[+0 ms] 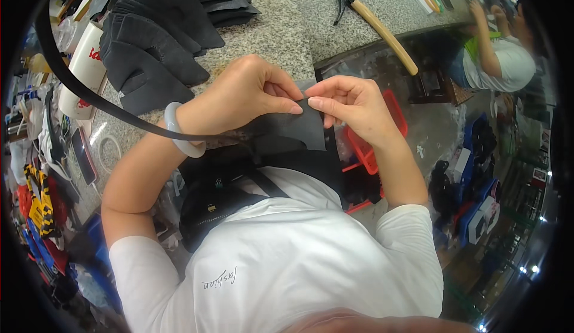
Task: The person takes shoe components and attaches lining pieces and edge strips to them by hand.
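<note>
At the front edge of the granite table, my left hand (251, 91) and my right hand (353, 103) meet with their fingertips almost touching. Both are closed in a pinch on the upper edge of a black cut sheet piece (287, 128), which looks like leather or synthetic leather. The piece hangs down over my lap, and the fingers partly cover its top edge. A fanned pile of similar black pieces (158, 40) lies on the table beyond my left forearm. A pale bangle (173, 127) circles my left wrist.
A wooden-handled hammer (382, 31) rests on the granite table (269, 40) at the far right. White cylinders (86, 64) and a phone (84, 156) sit left. A black curved tube (113, 112) crosses before my left wrist. Red baskets (394, 115) stand below right; another person (505, 64) is beyond.
</note>
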